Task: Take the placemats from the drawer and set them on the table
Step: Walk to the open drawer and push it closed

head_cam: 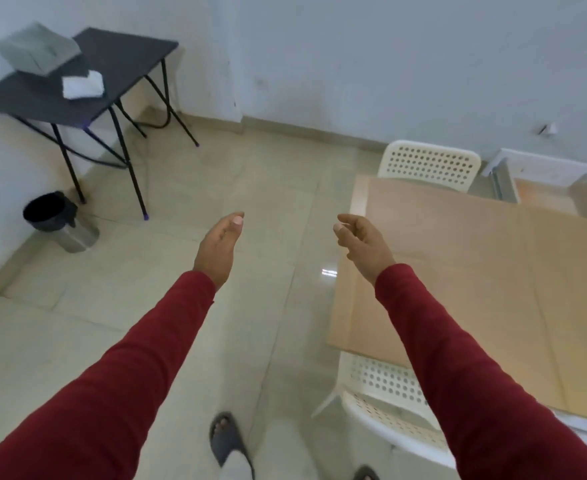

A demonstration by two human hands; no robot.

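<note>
Both hands, left hand (220, 244) and right hand (363, 244), reach forward open and empty. Beyond: bare table (475, 271), then 1 open drawer (548, 188); placemats not visible. Best approach: walk around the table before reaching.

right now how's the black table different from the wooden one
The black table is small and dark, on thin crossed metal legs against the wall; the wooden table is larger and pale, with white chairs at it. The black table carries a grey box and a white cloth; the wooden table's visible top is bare. Both have flat rectangular tops.
</note>
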